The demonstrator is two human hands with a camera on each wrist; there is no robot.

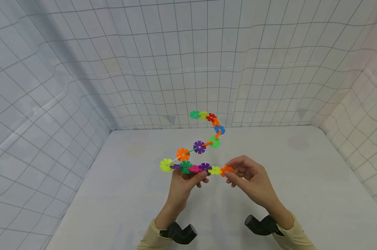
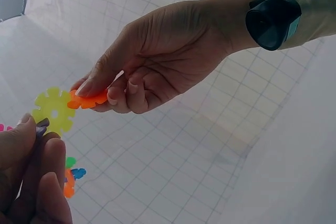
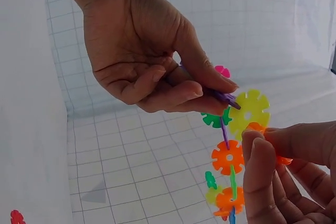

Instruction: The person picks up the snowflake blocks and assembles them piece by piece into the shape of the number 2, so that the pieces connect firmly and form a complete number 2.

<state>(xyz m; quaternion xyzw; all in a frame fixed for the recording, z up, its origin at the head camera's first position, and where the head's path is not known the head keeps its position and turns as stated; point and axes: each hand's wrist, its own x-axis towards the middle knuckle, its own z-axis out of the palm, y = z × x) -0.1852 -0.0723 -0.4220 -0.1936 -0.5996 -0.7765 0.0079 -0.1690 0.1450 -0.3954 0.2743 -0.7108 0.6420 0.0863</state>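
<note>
A curved chain of slotted plastic flower discs, in many colours, is held up between both hands. My left hand [image 1: 182, 189] pinches a purple disc [image 1: 205, 167] near the chain's near end, with thumb on top. Beside it sits a yellow disc [image 2: 54, 109], edge against an orange disc [image 2: 89, 99]. My right hand [image 1: 254, 180] pinches that orange disc between thumb and fingers; they partly cover it. From the left hand the chain runs left to a lime disc [image 1: 166, 165], then bends back and away to a green disc [image 1: 195, 115] at its far end.
A pale table surface [image 1: 129, 201] lies under the hands. White grid-lined sheeting [image 1: 175, 69] rises behind and at both sides. Dark wrist-worn cameras [image 1: 182, 233] sit over the sleeves. A small red piece [image 3: 17, 217] shows at the lower left of the right wrist view.
</note>
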